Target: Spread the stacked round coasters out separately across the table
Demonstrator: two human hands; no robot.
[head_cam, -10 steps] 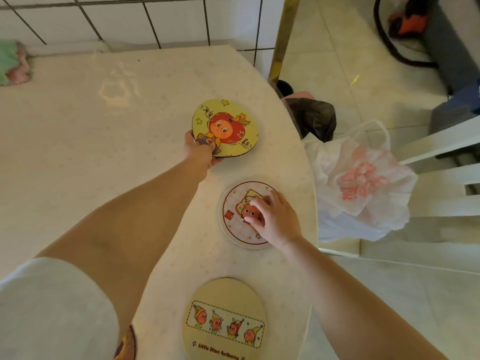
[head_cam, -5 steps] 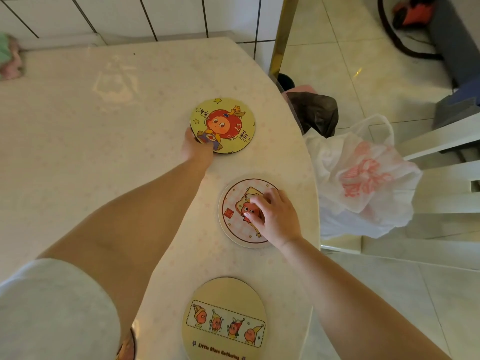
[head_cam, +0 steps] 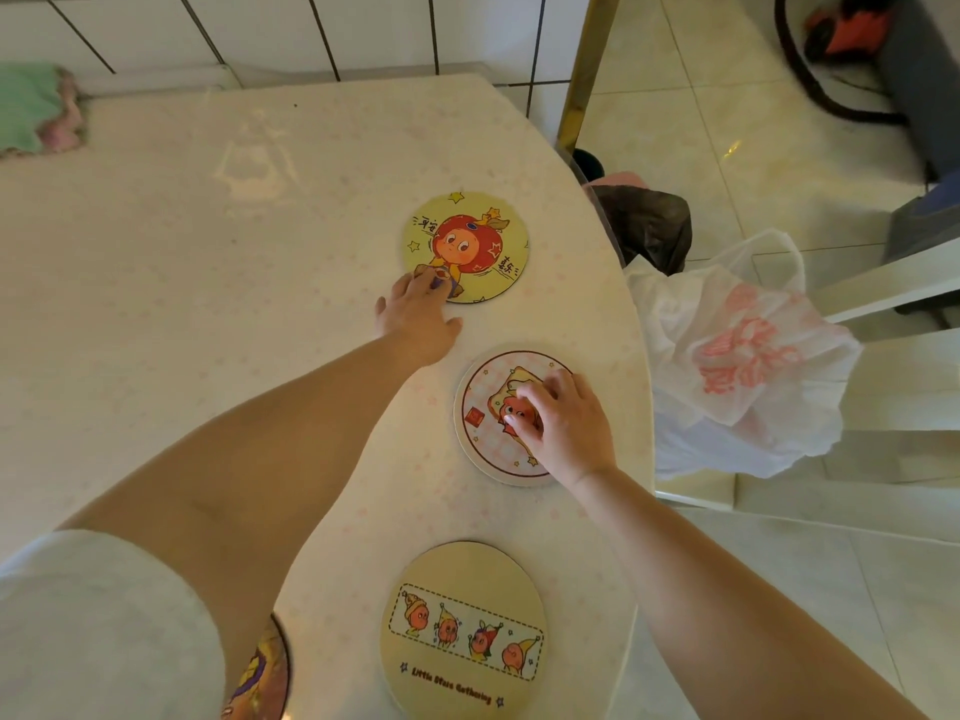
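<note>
A pale surface (head_cam: 156, 262) carries separated coasters. The left hand (head_cam: 415, 314), fingers loose, rests fingertips on the yellow coaster (head_cam: 467, 241); lift straight off. The right hand (head_cam: 566, 423) presses the pink coaster (head_cam: 483, 423), possibly a stack.

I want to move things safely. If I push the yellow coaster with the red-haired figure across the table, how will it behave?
The yellow coaster lies flat and looks thin, so it would probably slide, not roll or tip. It looks stiff and light. The table looks smooth and glossy, so it may slip easily under the left hand.
</note>
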